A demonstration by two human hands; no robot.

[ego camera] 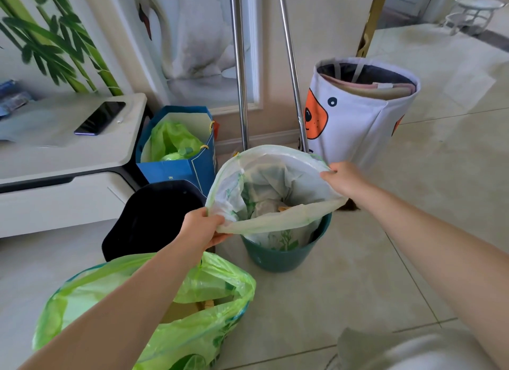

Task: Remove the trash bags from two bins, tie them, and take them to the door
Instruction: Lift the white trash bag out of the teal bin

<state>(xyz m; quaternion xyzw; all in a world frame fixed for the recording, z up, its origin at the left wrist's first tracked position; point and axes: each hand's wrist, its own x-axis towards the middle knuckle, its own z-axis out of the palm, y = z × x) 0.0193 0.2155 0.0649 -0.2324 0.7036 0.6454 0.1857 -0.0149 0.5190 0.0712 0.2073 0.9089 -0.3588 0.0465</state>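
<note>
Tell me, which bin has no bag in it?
The black bin, left of the teal bin. It shows only a dark bare inside, while the teal one holds the pale bag both hands are lifting.

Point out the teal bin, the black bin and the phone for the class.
teal bin (278, 256): head view, on its front outer wall.
black bin (148, 218): head view, on its dark inside.
phone (100, 118): head view, on the middle of its screen.
</note>
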